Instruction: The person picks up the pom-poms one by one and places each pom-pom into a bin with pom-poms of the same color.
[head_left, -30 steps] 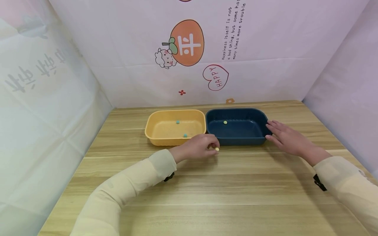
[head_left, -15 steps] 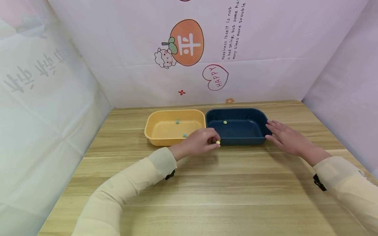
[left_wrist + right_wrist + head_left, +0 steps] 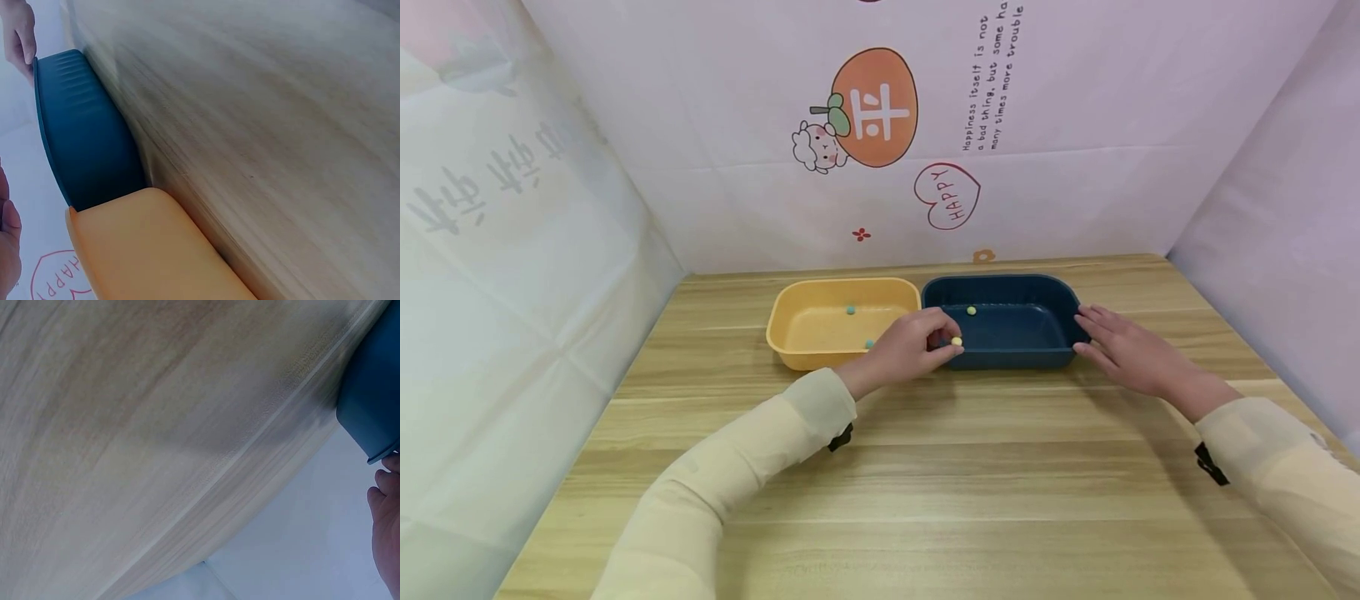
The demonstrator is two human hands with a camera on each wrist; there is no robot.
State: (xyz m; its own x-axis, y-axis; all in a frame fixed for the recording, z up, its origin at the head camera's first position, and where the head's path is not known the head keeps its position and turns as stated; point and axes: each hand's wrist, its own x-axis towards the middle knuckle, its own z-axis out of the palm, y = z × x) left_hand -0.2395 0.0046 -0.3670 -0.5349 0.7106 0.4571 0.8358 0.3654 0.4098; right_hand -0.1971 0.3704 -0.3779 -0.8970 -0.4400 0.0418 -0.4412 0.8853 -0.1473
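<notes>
Between thumb and fingertips, my left hand (image 3: 912, 343) pinches a small yellow ball (image 3: 957, 341), held above the near left corner of the dark blue tub (image 3: 1015, 359). Another little yellow ball (image 3: 972, 311) lies inside that tub. My right hand (image 3: 1126, 350) rests with straight fingers against the tub's right end. To the left is a yellow tub (image 3: 820, 361) with two tiny blue balls, one toward the back (image 3: 851, 310) and one partly hidden by my left hand. In the left wrist view only the edge of my left hand (image 3: 7, 250) shows, and the ball is out of sight.
Both tubs stand side by side near the back of the wooden table (image 3: 925, 492). Behind them rises a printed white cloth wall (image 3: 737, 208), with similar cloth on the left and right sides.
My left hand has risen and moved slightly forward, carrying the yellow ball from in front of the tubs to over the blue tub's near rim. The right hand stays put.
</notes>
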